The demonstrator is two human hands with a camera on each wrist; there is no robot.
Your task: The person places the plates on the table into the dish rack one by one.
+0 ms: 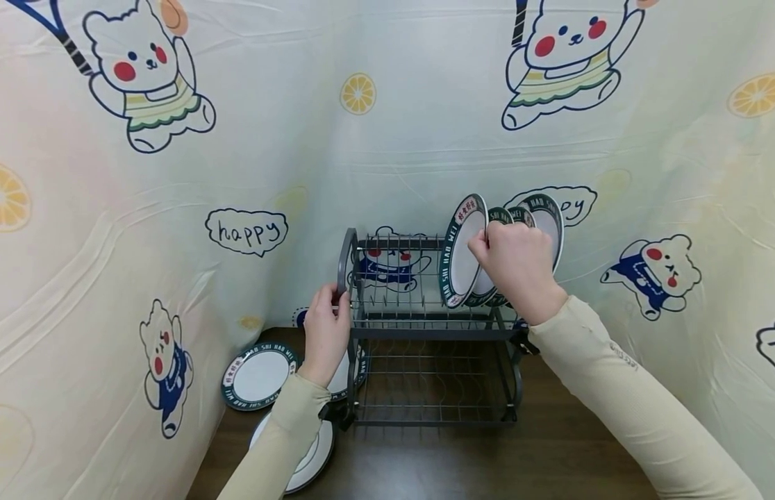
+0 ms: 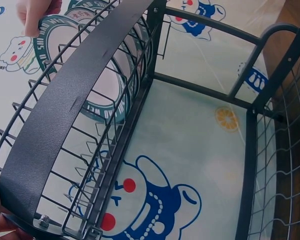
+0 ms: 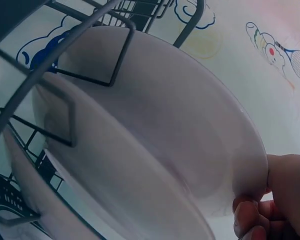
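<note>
With our left hand (image 1: 326, 337) gripping the rack (image 1: 425, 335) and our right hand (image 1: 521, 264) pinching its leftmost plate (image 1: 465, 250), we could chip the neighbouring plates (image 1: 500, 214) by twisting.

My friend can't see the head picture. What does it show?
A person's right hand grips the leftmost green-rimmed plate standing in a two-tier dish rack; the left hand holds the rack's left end. More plates lie on the brown tabletop.
</note>
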